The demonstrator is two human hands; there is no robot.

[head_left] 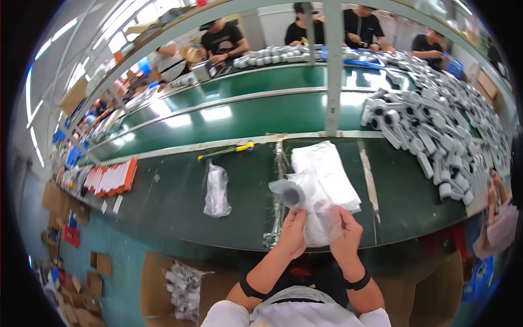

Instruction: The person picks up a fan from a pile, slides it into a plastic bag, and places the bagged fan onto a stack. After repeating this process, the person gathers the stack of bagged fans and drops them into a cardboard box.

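– Holding what, just below the middle of the frame?
– A clear plastic bag [322,223]. I have it pinched between both hands, with a grey round-ended part [294,196] showing at its upper left. Whether that part is wholly inside, I can't tell through the blur.
– And your fingers?
– My left hand [292,235] grasps the bag's left side, its fingertips close under the grey end. My right hand [346,233] grips the plastic on the right side. Each wrist wears a black band [358,280].
– What lies near them?
– A stack of white sheets [340,182], just above my hands and partly behind the bag, on the dark green bench [163,201]. Left of centre I see a wrapped piece [217,193] lying apart, with a yellow-and-black tool [226,152] above it.
– Further out?
– A big heap of grey and white parts [430,131] fills the upper right. At the left of the frame sits a row of orange-and-white pieces [111,177]. Lower left, below the bench, a cardboard box [154,289] holds more wrapped pieces [182,289].
– Anyone else?
– Several people in dark tops, along the top of the frame, behind another green surface [239,117].
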